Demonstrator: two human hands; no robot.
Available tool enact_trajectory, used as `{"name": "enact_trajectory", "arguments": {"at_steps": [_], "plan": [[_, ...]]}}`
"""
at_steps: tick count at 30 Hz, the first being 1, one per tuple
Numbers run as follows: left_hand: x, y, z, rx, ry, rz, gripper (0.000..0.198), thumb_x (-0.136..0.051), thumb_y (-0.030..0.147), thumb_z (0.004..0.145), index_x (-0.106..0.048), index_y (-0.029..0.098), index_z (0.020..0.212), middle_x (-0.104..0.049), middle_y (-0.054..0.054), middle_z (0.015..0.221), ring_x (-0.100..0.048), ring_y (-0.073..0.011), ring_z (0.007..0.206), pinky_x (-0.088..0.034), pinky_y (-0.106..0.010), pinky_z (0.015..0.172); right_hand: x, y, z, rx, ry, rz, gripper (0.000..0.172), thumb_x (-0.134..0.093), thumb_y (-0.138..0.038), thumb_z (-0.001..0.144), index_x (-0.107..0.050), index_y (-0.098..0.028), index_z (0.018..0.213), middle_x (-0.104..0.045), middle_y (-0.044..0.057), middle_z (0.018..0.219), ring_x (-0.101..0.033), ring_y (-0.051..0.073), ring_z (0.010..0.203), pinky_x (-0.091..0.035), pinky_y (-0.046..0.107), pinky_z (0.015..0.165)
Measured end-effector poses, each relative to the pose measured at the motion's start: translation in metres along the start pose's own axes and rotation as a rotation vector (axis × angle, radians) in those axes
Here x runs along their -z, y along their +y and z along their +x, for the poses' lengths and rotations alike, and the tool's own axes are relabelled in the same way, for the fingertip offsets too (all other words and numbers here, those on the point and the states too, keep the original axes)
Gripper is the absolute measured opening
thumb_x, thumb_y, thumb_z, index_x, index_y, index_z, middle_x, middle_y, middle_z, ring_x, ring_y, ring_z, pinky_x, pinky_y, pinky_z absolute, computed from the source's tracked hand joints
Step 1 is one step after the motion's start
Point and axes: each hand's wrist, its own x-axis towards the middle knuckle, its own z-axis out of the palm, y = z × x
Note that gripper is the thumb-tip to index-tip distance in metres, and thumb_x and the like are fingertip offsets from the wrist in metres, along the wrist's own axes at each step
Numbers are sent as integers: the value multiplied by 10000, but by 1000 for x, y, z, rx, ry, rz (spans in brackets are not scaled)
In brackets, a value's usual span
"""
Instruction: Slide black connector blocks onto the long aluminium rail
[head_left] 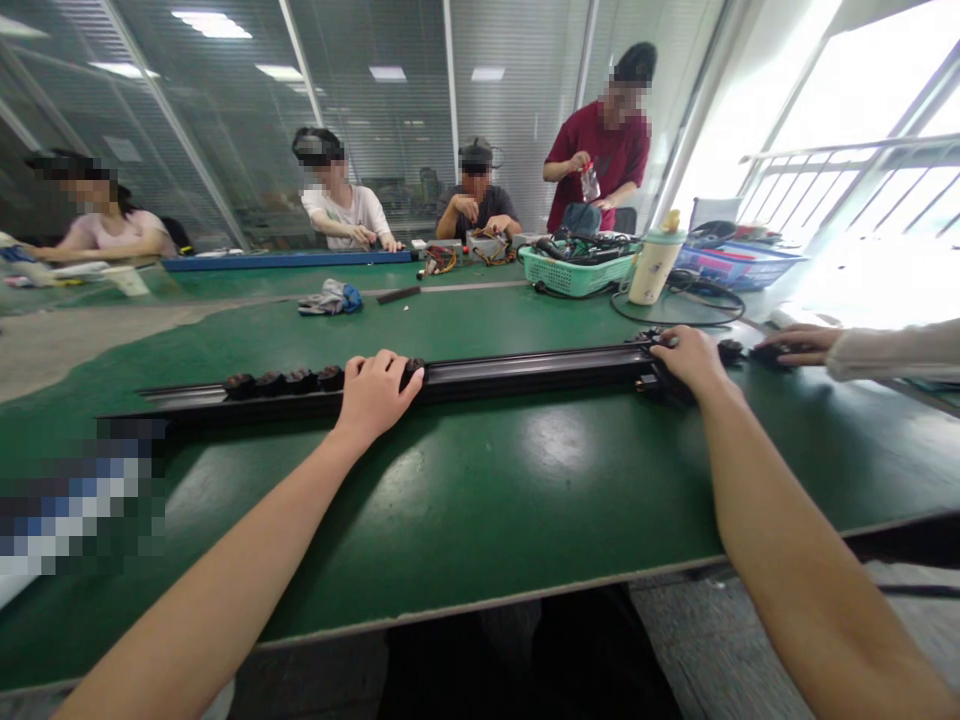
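Closest to my lens are the left forearm (217, 570) and the right forearm (795, 550), reaching up from the bottom of my feed. The left hand (377, 398) sits on a long black metal rail (525, 372), its fingers (390, 365) curled closed over the top, with one fingertip on a dark knob (412, 370). The right hand (690, 360) lies over the rail near its far end, bent around a dark fitting (660, 380); I cannot tell how firmly it grips. The rail lies flat across a green table mat (525, 500), with a row of four more dark knobs (285, 381) on it to the left. Just beyond the right hand, a co-worker's hand (799, 345) in a pale sleeve (892, 350) reaches toward the rail's end. Farther off I see a teal basket of cables (577, 275), a pale bottle (656, 265) and a blue crate (739, 268). Three seated people (337, 190) work along the table, and a standing person in a red shirt (600, 140) holds a clear bag (590, 183).
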Motion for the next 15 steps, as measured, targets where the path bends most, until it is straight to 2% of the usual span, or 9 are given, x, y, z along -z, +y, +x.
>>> {"name": "enact_trajectory", "arguments": {"at_steps": [6,15], "plan": [[-1,-1,0,-4,-2,-13,499,-339,493,1021,-694,169,1155,-677,-160,1190,-619,-309,1103,-343,-487,1018,-1,-2,-2,4,11,-4,251,-599,-270,865,-703,-166,1069,-701,141,1075,-610,301,1119,-446,430,1035],[-1,-1,0,-4,-4,1,516,-326,498,1025,-695,162,1158,-677,-163,1192,-616,-311,1099,-345,-489,1015,-3,9,0,-45,21,-32,332,-578,-289,897,-689,-124,1162,-680,183,1129,-604,319,1144,-440,432,1038]]}}
